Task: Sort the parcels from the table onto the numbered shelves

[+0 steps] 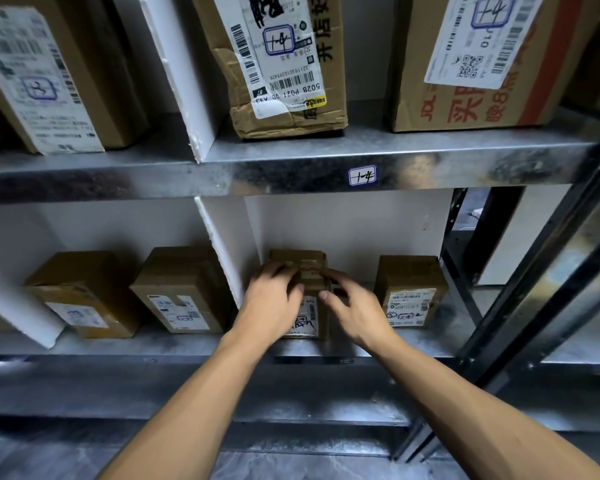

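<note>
A small brown cardboard parcel (307, 259) with a white label on its front stands on the lower metal shelf (430, 341), just right of a white divider (227, 251). My left hand (274, 301) grips its upper left side, fingers curled over the top. My right hand (357, 308) holds its upper right side, fingers over the top and thumb on the front face. The hands hide most of the parcel's front. A handwritten number sticker (362, 176) marks the edge of the upper shelf (274, 174).
Another small labelled box (411, 292) stands close to the right in the same compartment. Two boxes (184, 289) (84, 296) sit left of the divider. Larger labelled cartons (281, 64) (482, 57) (45, 77) fill the upper shelf. A dark rack upright (534, 271) rises on the right.
</note>
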